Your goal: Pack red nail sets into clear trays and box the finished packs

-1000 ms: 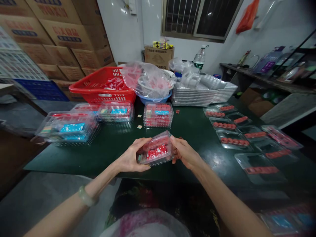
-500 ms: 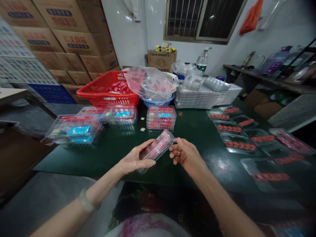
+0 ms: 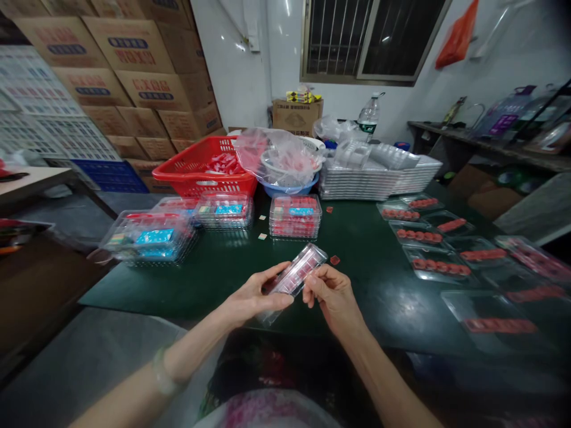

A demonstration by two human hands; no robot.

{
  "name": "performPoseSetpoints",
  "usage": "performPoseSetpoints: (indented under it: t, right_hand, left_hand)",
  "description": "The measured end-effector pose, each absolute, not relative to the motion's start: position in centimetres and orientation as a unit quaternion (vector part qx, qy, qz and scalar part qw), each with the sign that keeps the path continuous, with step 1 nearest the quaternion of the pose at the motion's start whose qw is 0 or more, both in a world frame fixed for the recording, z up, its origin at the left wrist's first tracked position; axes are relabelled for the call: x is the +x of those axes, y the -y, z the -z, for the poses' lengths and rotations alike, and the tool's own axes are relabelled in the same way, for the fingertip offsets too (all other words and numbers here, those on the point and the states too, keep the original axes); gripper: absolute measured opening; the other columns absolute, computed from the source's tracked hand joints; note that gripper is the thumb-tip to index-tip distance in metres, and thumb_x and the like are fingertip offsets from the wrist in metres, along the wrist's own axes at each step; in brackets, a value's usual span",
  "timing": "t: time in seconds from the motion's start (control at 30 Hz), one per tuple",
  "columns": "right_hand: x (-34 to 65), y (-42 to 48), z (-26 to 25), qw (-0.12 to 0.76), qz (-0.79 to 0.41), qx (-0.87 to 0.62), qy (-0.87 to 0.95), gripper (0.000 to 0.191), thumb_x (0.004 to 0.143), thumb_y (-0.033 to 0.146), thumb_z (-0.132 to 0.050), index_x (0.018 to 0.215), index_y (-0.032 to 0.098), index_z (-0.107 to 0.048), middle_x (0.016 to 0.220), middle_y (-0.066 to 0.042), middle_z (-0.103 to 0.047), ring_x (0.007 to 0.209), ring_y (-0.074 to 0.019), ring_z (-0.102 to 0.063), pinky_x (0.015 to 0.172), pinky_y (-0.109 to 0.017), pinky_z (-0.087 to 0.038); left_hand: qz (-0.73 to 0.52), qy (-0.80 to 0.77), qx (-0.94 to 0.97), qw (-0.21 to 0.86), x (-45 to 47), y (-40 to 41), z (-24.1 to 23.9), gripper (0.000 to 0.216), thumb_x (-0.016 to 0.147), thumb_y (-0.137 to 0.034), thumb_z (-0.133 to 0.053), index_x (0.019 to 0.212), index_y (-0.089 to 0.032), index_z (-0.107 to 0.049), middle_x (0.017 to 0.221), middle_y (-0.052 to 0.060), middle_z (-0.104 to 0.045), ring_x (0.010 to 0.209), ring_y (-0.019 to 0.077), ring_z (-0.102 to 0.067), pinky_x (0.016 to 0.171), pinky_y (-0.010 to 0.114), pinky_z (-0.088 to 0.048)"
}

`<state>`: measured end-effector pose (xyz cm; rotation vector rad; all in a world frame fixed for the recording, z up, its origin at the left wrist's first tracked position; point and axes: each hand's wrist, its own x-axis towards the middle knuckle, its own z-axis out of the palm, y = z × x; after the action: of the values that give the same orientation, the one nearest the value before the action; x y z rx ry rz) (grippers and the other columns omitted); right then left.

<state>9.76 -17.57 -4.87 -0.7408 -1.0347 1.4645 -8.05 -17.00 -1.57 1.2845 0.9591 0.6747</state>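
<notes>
- Centre stack (image 3: 295, 224): clear lidded boxes on the green bench (image 3: 366, 285); red pieces and a blue packet inside; white marks on the packet too small to read.
- Clear box (image 3: 298, 272): held just on the near side of the centre stack; pale-red contents showing through. Long axis oblique; far end pointing rightward, toward the centre stack's near right corner, near end down to the left. Tilted, a narrow long side facing up.
- Left hand (image 3: 254, 294): fingers clamped on the clear box, thumb on its near side, the others behind.
- Right hand (image 3: 334, 297): fingers curled at the clear box's right edge, thumb near forefinger; cannot tell whether they grip it.
- Red piece (image 3: 335, 260): loose, right of the centre stack and nearer.
- Brown cartons (image 3: 145, 53): piled beyond the centre stack, far left; red Chinese characters, blue ovals with pale lettering, too blurred to read surely.
- Water bottle (image 3: 369, 116): beyond the centre stack, to the right; green label, wording illegible.
- Purple-labelled jug (image 3: 508, 113): far right of the centre stack, beyond; lettering illegible.
</notes>
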Motion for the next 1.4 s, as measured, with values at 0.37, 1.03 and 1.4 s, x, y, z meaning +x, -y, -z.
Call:
performPoseSetpoints:
  t: [0.37, 1.03, 1.4]
  right_hand:
    - [10.3, 18.2, 5.1, 0.588, -0.575, -0.32, 0.47, 0.015, 0.079, 0.027, -0.059, 0.067, 0.018, -0.055, 0.057, 0.003, -0.052, 0.057, -0.0097, -0.048, 0.061, -0.025, -0.039]
    - [10.3, 18.6, 7.1, 0.614, -0.605, -0.3, 0.407, 0.013, 0.078, 0.028, -0.059, 0.069, 0.02, -0.053, 0.077, 0.001, -0.049, 0.071, -0.0118, -0.05, 0.066, -0.031, -0.053]
    - [10.2, 18.5, 8.6, 0.612, -0.633, -0.282, 0.381, 0.013, 0.079, 0.027, -0.058, 0.07, 0.019, -0.054, 0.084, 0.0, -0.053, 0.076, -0.0134, -0.054, 0.071, -0.035, -0.053]
  left_hand:
    - [-0.282, -0.422, 0.582, 0.635, -7.8, 16.7, 1.6, 0.08, 0.064, -0.037, -0.07, 0.133, -0.015, -0.036, 0.109, 0.009, -0.059, 0.103, 0.0278, -0.05, 0.087, 0.04, -0.037]
    - [-0.283, -0.422, 0.554, 0.66, -7.7, 15.9, 1.9, 0.085, 0.063, -0.033, -0.073, 0.135, -0.017, -0.031, 0.11, 0.01, -0.059, 0.088, 0.0222, -0.056, 0.071, 0.032, -0.043]
    - [-0.261, -0.464, 0.648, 0.545, -7.9, 15.5, 2.6, 0.081, 0.064, -0.035, -0.07, 0.134, -0.018, -0.033, 0.113, 0.01, -0.054, 0.095, 0.0243, -0.053, 0.083, 0.039, -0.043]
